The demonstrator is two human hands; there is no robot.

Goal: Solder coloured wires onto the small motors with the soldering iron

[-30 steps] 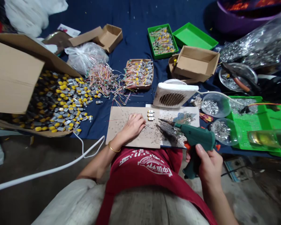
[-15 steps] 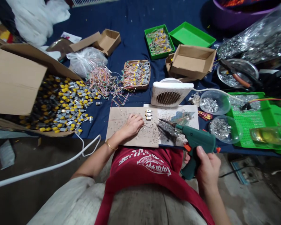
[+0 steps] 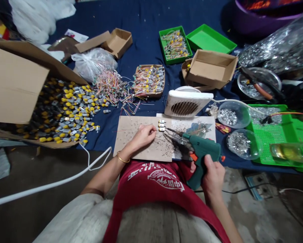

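Observation:
Three small motors (image 3: 161, 125) stand in a short column on the brown cardboard sheet (image 3: 131, 148). My right hand (image 3: 214, 175) is wrapped round the grip of a green soldering gun (image 3: 204, 148) with an orange trigger. Its thin dark tip points left and reaches the nearest motor; whether it touches cannot be told. Just left of the motors, my left hand (image 3: 144, 136) rests over the cardboard with thumb and forefinger pinched together. Anything between those fingertips is too small to make out. Dark specks and bits lie scattered over the sheet.
A white vented fan (image 3: 188, 104) stands behind the sheet. A carton of yellow-ended motors (image 3: 74, 109) spills open at left, beside a heap of wired parts (image 3: 109, 86). Plastic bowls of metal bits (image 3: 238, 143) and a green basket (image 3: 265, 135) sit at right.
The soldering gun in my right hand has moved left, bringing its tip up to the nearest motor. My left hand has turned slightly, its thumb and forefinger now showing in a pinch.

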